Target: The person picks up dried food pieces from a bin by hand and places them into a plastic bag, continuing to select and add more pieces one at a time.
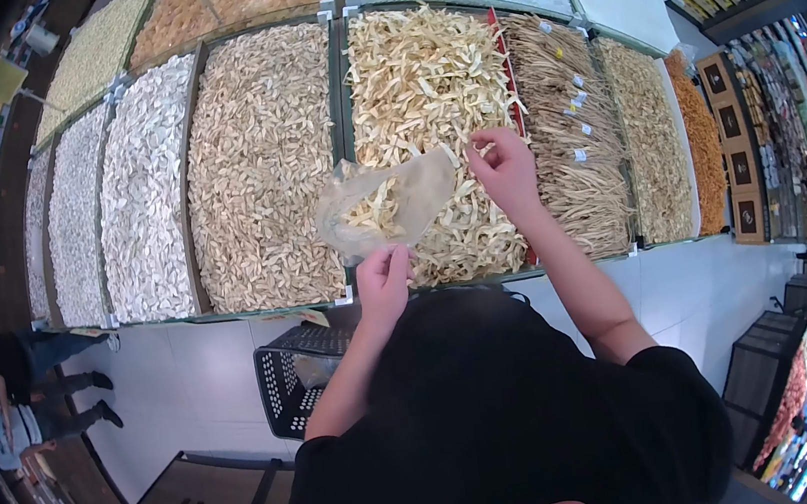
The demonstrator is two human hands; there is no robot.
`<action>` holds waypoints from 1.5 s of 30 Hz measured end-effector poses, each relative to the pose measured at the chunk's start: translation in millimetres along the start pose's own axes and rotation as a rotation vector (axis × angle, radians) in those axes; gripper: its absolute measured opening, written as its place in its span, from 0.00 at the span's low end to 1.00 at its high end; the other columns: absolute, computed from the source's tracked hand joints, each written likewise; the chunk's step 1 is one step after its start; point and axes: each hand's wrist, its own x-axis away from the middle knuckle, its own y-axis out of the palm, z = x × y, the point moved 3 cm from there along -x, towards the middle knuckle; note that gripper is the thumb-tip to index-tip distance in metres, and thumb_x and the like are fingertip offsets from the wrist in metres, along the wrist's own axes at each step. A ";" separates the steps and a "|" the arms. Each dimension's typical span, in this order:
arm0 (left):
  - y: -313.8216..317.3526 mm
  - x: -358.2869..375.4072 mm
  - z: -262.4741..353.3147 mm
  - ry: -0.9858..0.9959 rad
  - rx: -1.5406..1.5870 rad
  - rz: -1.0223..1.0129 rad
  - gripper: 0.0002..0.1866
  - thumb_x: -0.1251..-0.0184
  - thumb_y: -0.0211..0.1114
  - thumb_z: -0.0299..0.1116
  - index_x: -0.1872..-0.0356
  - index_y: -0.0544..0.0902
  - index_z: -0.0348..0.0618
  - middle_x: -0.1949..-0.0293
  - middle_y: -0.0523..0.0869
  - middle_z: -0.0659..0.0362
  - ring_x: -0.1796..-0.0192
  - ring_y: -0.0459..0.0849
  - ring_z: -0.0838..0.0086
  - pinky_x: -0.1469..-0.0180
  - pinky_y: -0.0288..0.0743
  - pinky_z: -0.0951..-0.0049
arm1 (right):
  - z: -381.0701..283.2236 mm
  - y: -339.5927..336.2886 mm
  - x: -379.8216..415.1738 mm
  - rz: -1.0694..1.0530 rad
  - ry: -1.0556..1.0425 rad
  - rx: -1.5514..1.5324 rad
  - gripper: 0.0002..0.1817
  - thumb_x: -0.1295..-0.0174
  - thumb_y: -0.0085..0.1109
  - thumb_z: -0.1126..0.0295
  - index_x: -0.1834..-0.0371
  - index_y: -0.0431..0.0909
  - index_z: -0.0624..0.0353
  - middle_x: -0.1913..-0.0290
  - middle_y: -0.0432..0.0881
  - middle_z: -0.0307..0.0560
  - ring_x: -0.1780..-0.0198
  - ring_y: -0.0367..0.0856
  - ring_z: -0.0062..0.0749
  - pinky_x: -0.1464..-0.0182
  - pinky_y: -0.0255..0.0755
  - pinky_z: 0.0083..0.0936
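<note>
A clear plastic bag [428,186] with pale dried strips [376,207] inside it lies above the divider between two bins. My left hand [385,279] is closed on the bag's near edge. To the right of the bag, my right hand [507,174] is raised over the bin of pale yellow strips [426,68], with thumb and fingers pinched together. What sits between those fingertips, if anything, is too small to make out. Left of the divider is a bin of light brown dried slices [259,139].
Thin brown dried sticks [565,131] with small labels fill the bin on the right. White slices [146,188] lie farther left. A dark shopping basket [289,387] stands below the counter's edge. Another person [22,389] is at the far left.
</note>
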 end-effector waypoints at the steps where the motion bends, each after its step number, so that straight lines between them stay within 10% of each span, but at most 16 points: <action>1: -0.2 -0.1 0.6 -0.007 -0.025 -0.002 0.12 0.19 0.61 0.31 0.62 0.86 0.33 0.72 0.86 0.62 0.73 0.81 0.85 0.69 0.74 0.80 | -17.7 -3.3 8.1 0.046 0.009 -0.199 0.13 0.40 0.70 0.80 0.52 0.84 0.59 0.56 0.82 0.38 0.74 0.77 0.17 0.69 0.72 0.18; 7: 3.2 3.0 6.7 0.013 -0.197 -0.037 0.13 0.21 0.63 0.32 0.63 0.87 0.33 0.75 0.85 0.60 0.74 0.82 0.82 0.70 0.74 0.79 | -105.7 9.5 46.5 -0.188 -0.313 -0.170 0.17 0.34 0.63 0.84 0.43 0.82 0.59 0.56 0.80 0.35 0.69 0.76 0.10 0.69 0.68 0.12; 14: -2.6 10.4 6.1 0.024 -0.164 -0.012 0.12 0.21 0.62 0.31 0.63 0.87 0.33 0.73 0.86 0.60 0.74 0.82 0.82 0.69 0.75 0.78 | -59.5 0.0 45.0 -0.192 0.209 -0.224 0.15 0.31 0.64 0.79 0.43 0.84 0.59 0.57 0.83 0.34 0.73 0.71 0.06 0.71 0.63 0.10; 23: -2.9 9.0 1.4 0.029 -0.054 -0.028 0.13 0.19 0.61 0.30 0.63 0.86 0.32 0.71 0.87 0.60 0.73 0.82 0.84 0.69 0.75 0.81 | 112.3 -13.9 2.0 -0.086 0.135 0.381 0.14 0.39 0.72 0.63 0.53 0.87 0.57 0.63 0.89 0.49 0.58 0.89 0.47 0.53 0.81 0.39; 45: 5.7 9.7 5.8 0.021 -0.049 0.001 0.12 0.17 0.58 0.29 0.62 0.83 0.34 0.74 0.81 0.64 0.73 0.78 0.85 0.69 0.70 0.82 | 109.7 45.0 -18.6 -0.185 0.113 0.595 0.11 0.41 0.70 0.63 0.65 0.83 0.60 0.63 0.86 0.53 0.59 0.86 0.50 0.56 0.79 0.42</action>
